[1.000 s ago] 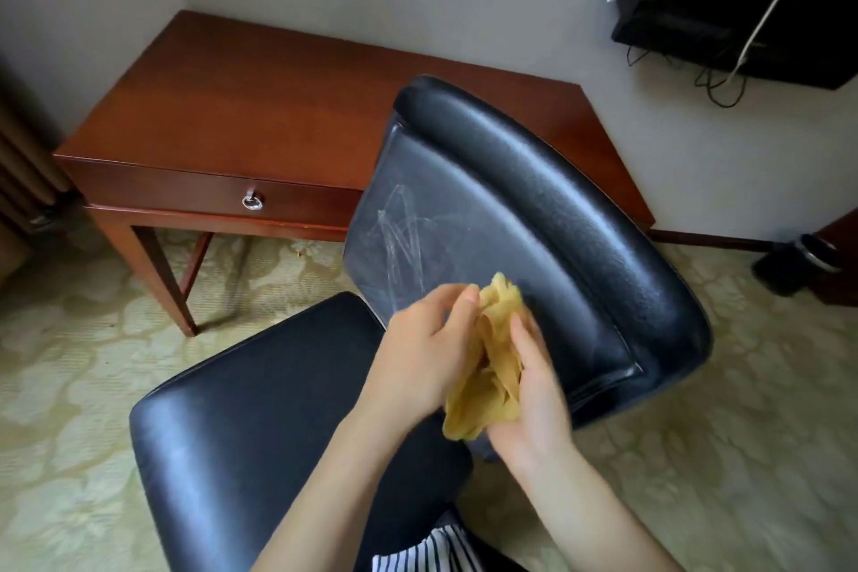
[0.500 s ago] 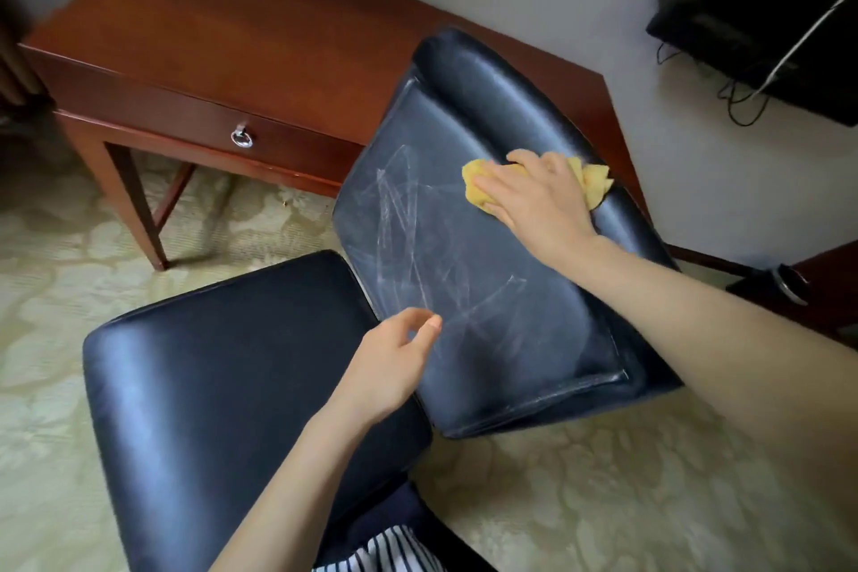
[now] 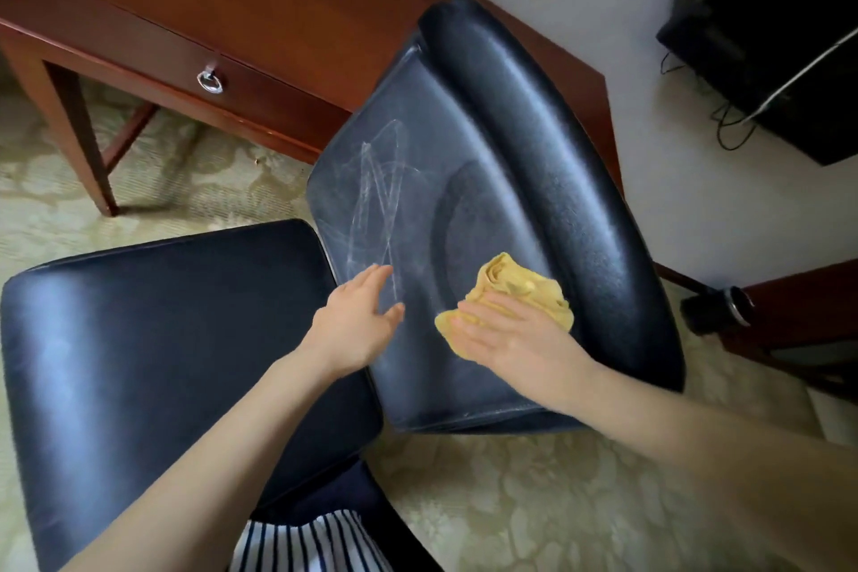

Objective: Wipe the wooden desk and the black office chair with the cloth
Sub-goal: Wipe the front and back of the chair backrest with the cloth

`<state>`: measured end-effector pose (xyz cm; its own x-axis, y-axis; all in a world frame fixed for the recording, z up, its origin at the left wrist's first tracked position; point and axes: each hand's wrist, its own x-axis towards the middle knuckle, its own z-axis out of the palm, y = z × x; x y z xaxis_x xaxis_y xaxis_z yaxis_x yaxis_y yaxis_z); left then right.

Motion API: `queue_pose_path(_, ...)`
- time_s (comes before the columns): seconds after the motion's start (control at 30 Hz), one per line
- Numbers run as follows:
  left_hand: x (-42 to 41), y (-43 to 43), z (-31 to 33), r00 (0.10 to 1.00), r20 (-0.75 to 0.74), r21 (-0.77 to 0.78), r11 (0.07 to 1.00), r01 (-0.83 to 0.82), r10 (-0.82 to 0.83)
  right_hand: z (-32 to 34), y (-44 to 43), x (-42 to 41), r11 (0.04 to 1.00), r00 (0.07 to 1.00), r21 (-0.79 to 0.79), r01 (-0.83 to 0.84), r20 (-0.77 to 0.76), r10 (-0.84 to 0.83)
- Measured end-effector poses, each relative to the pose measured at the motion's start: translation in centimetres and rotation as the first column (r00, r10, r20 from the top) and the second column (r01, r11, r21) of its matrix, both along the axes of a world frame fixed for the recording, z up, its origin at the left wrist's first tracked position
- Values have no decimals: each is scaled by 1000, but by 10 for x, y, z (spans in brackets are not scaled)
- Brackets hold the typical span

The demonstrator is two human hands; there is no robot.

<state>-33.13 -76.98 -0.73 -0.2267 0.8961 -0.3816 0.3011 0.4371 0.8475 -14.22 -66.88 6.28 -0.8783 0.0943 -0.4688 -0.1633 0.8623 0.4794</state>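
Note:
The black office chair (image 3: 520, 116) stands in front of the wooden desk (image 3: 288, 0), its backrest facing me with pale streaks on the left part. My right hand (image 3: 515, 339) lies flat, fingers straight, pressing the bunched yellow cloth (image 3: 520, 288) against the lower backrest. A curved wiped arc shows above the cloth. My left hand (image 3: 357, 320) hovers open at the backrest's lower left, fingers spread, close to the leather; contact cannot be told. The chair seat (image 3: 153, 339) lies below left.
The desk has a drawer with a metal ring pull (image 3: 210, 81) and legs on patterned carpet (image 3: 534, 502). A black appliance with cables (image 3: 780, 28) sits by the wall at upper right. A dark furniture caster (image 3: 717, 309) stands at right.
My right hand has swept the cloth down from the top of the backrest to its lower part. My left hand has moved slightly up beside it. The camera has come closer.

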Motion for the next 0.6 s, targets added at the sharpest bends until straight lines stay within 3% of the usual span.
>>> queue_pose_path(0.23,15,43,8,968,-145,121,968,221,-203,66,26,33,999,993,-37,-34,-117,29)
queue_pose_path(0.47,26,60,3,942,-162,73,948,308,-294,71,95,-39,999,948,25,30,-317,-21)
queue_pose_path(0.6,21,54,2,946,-206,53,962,268,-252,56,112,-98,988,945,65,137,-307,-111)
